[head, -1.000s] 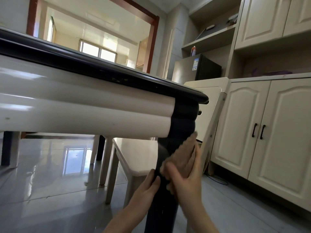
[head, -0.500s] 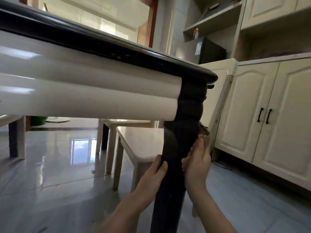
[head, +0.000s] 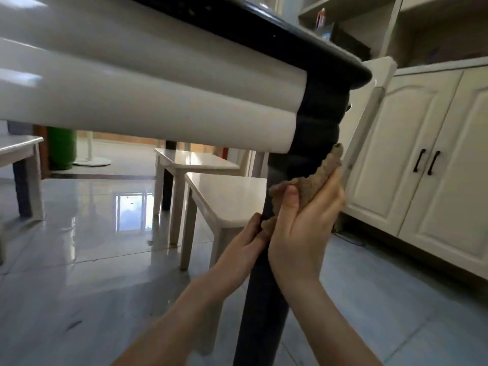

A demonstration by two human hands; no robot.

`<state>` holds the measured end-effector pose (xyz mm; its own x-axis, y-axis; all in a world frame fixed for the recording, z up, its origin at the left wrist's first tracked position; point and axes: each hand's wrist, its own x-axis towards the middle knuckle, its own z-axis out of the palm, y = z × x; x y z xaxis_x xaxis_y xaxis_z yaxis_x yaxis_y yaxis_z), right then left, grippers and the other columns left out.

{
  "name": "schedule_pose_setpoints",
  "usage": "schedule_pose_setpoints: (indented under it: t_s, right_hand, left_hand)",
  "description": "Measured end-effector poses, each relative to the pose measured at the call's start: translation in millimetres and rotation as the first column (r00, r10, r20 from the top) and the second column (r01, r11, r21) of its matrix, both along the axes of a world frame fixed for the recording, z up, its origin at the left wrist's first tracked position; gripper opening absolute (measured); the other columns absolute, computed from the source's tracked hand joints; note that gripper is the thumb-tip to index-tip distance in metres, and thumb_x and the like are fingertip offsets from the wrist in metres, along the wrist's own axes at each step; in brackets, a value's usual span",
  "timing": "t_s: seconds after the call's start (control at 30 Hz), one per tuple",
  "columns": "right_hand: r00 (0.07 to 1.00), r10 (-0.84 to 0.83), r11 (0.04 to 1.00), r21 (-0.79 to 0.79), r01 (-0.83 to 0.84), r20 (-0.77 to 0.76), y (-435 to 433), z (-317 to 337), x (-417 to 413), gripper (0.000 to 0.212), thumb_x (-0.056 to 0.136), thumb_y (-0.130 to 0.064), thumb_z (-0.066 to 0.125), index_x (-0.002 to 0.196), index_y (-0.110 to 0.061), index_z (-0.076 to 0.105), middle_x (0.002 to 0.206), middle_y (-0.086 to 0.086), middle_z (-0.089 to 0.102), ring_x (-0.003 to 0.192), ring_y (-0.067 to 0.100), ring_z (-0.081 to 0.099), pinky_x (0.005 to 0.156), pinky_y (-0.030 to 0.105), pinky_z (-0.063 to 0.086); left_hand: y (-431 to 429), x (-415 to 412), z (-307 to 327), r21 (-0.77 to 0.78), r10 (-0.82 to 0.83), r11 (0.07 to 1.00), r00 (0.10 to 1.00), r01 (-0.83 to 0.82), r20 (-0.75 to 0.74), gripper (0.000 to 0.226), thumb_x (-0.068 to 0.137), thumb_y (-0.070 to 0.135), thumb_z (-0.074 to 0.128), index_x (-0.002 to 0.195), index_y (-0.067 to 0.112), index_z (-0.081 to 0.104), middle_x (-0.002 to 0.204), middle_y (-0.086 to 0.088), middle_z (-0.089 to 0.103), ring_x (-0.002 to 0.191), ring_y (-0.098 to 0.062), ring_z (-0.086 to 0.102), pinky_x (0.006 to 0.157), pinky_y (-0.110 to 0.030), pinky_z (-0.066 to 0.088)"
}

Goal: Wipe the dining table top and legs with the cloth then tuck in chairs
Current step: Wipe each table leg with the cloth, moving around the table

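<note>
The dining table's dark leg [head: 264, 313] rises in front of me to the black table top edge [head: 290, 40] and the cream apron [head: 158, 101]. My right hand [head: 301, 233] holds the tan cloth [head: 317, 178] wrapped against the leg's front and right side, thumb over the cloth. The cloth's upper end sticks up past my fingers. My left hand [head: 245, 244] grips the leg from the left, just below the cloth, its fingertips hidden behind the leg. A cream chair [head: 227, 196] stands under the table just behind the leg.
A second cream chair [head: 190, 159] stands further back and another seat [head: 18, 149] at the far left. Cream cabinet doors [head: 422, 154] with black handles line the right. A green container [head: 62, 146] stands far left. A cable lies on the glossy tiled floor by the cabinet.
My right hand has slid the cloth from the leg's right side round to its front. My left hand has stayed on the leg. My view has dropped closer under the table.
</note>
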<state>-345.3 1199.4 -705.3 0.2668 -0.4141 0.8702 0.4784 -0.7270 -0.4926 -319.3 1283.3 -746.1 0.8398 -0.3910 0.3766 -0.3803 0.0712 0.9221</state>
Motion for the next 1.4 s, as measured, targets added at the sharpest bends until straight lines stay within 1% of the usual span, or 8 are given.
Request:
schedule_pose_setpoints:
  t_s: [0.27,0.4,0.53,0.73,0.9,1.07,1.2,1.4]
  right_hand:
    - [0.967,-0.064,0.998,-0.016,0.062,-0.247,4.9,-134.6,-14.0,0.08,0.09,-0.052,0.038,0.152,-0.012,0.008,0.149,0.007,0.024,0.128,0.023,0.036,0.101,0.042,0.039]
    - [0.919,0.147,0.981,0.172,-0.089,-0.366,4.7,-167.8,-22.5,0.089,0.079,-0.082,0.034,0.149,-0.047,-0.008,0.152,-0.008,0.022,0.128,0.025,0.049,0.101,0.05,0.049]
    - [0.913,0.276,0.946,0.251,-0.204,-0.299,5.4,-137.0,-23.2,0.082,0.08,-0.068,0.042,0.147,-0.053,-0.003,0.148,-0.011,0.029,0.131,0.007,0.043,0.104,0.043,0.048]
    - [0.978,0.187,0.976,0.128,-0.175,-0.089,-3.8,-46.6,-11.8,0.064,0.098,-0.045,0.042,0.151,-0.017,0.02,0.136,0.004,0.04,0.109,-0.008,0.044,0.085,-0.004,0.033]
    - [0.991,0.131,0.979,0.153,-0.135,0.036,-4.0,-60.1,3.6,0.063,0.099,-0.037,0.037,0.15,-0.004,0.023,0.139,0.012,0.039,0.118,0.007,0.048,0.09,0.003,0.036]
    - [0.99,0.143,0.969,0.203,-0.14,-0.001,2.1,-156.3,0.0,0.06,0.1,-0.035,0.035,0.15,-0.005,0.024,0.137,0.007,0.041,0.117,0.005,0.052,0.089,0.014,0.045]
    - [0.896,0.288,0.819,0.572,-0.048,-0.337,13.6,-301.7,-14.7,0.052,0.095,-0.057,0.032,0.146,-0.045,0.028,0.126,0.014,0.056,0.097,0.039,0.063,0.076,0.057,0.055]
    - [0.736,0.545,0.379,0.901,0.211,-0.401,21.9,-364.5,-44.3,0.031,0.106,-0.019,0.024,0.123,-0.033,0.046,0.078,0.008,0.054,0.059,0.032,0.05,0.048,0.034,0.046]
  left_hand:
    - [0.4,-0.5,0.0,-0.012,-0.026,1.0,0.999,0.026,-0.02,0.031,0.093,0.046,0.036,0.122,0.039,0.042,0.117,0.021,0.053,0.108,0.002,0.051,0.093,-0.021,0.047]
    - [1.0,-0.8,3.0,0.008,-0.006,1.0,0.999,0.006,-0.031,0.024,0.098,0.041,0.036,0.119,0.036,0.046,0.118,0.014,0.057,0.118,-0.009,0.053,0.101,-0.033,0.046]
    - [-1.0,-6.1,5.0,0.004,-0.006,1.0,0.999,0.006,-0.04,0.016,0.1,0.037,0.035,0.11,0.041,0.046,0.111,0.019,0.056,0.112,-0.007,0.055,0.093,-0.024,0.049]
    - [-0.1,-5.3,4.9,0.037,0.051,0.998,0.998,-0.05,-0.023,0.016,0.1,0.036,0.039,0.112,0.039,0.05,0.115,0.004,0.062,0.108,-0.012,0.06,0.092,-0.03,0.05]
    - [-0.8,-3.5,4.4,0.047,0.07,0.996,0.997,-0.072,0.037,0.01,0.101,0.032,0.037,0.1,0.032,0.046,0.089,0.007,0.061,0.078,0.0,0.061,0.072,-0.023,0.05]
    - [1.9,-0.5,-1.0,0.084,0.03,0.996,0.997,-0.035,0.067,0.033,0.101,0.042,0.031,0.127,0.024,0.041,0.124,0.011,0.055,0.116,-0.007,0.053,0.099,-0.033,0.047]
    - [1.8,-1.0,-2.3,0.105,0.032,0.994,0.998,-0.038,0.057,0.05,0.101,0.044,0.029,0.146,0.022,0.025,0.147,0.004,0.041,0.134,-0.016,0.041,0.112,-0.044,0.036]
    - [0.3,3.1,-5.9,0.086,0.058,0.994,0.998,-0.061,0.03,0.055,0.101,0.045,0.029,0.151,0.027,0.015,0.154,0.002,0.031,0.139,-0.018,0.034,0.114,-0.043,0.033]
